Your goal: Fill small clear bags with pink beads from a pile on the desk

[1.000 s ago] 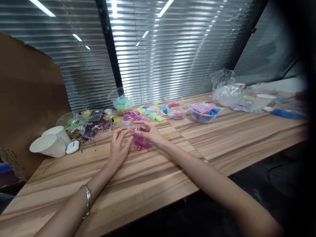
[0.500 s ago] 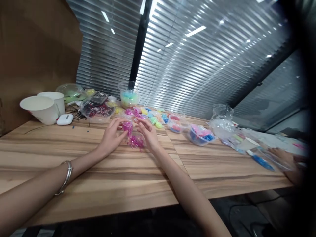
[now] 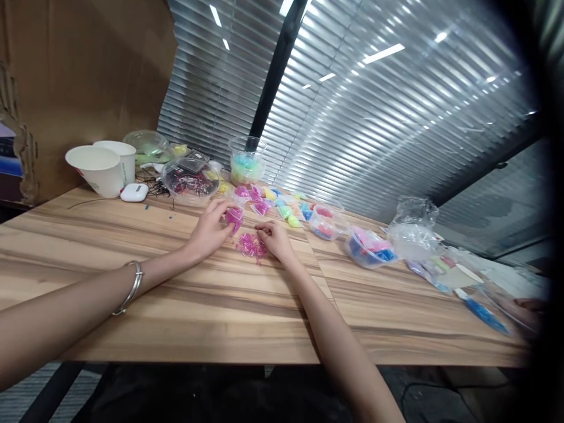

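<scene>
My left hand (image 3: 215,226) grips a small clear bag of magenta pieces (image 3: 234,217) just above the wooden table (image 3: 189,320). Right of it, my right hand (image 3: 274,238) has its fingertips pinched together; whatever is between them is too small to name. A loose heap of magenta pieces (image 3: 250,245) lies on the wood between the two hands, beside the right fingertips. Several small bags of coloured pieces (image 3: 286,210) are spread just behind the hands.
White paper cups (image 3: 99,170), an earbud case (image 3: 134,192) and a round clear container (image 3: 190,179) stand at left. A tall tub (image 3: 247,167) is at the back. Bowls (image 3: 369,249), plastic wrap (image 3: 414,229) and another person's hand (image 3: 529,305) are at right.
My right hand has moved away from the bag and down beside the heap, its fingers closing together. My left hand still holds the bag. The camera view has shifted and tilted.
</scene>
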`<move>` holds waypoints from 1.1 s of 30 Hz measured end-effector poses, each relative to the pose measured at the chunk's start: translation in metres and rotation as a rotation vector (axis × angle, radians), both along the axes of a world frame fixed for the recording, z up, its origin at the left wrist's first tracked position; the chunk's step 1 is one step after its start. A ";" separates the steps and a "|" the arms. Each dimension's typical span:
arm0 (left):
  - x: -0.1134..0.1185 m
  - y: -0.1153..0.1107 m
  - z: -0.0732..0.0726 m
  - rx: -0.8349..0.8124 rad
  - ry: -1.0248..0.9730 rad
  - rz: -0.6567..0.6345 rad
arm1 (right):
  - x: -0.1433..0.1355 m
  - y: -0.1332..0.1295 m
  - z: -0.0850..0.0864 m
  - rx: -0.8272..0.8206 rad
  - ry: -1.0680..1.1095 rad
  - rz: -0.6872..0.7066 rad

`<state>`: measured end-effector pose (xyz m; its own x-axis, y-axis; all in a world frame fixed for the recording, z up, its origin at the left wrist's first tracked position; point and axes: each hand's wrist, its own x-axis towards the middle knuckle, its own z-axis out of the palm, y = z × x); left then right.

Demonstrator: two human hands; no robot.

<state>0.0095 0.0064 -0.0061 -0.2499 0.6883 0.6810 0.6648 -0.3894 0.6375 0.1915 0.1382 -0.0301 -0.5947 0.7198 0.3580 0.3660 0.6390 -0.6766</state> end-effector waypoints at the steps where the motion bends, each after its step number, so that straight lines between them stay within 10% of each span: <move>1: 0.000 0.000 0.000 0.000 0.003 0.005 | 0.000 0.001 0.000 0.025 -0.013 0.011; 33: 0.005 -0.005 0.006 -0.034 0.068 -0.044 | -0.007 -0.012 0.006 0.323 -0.158 0.102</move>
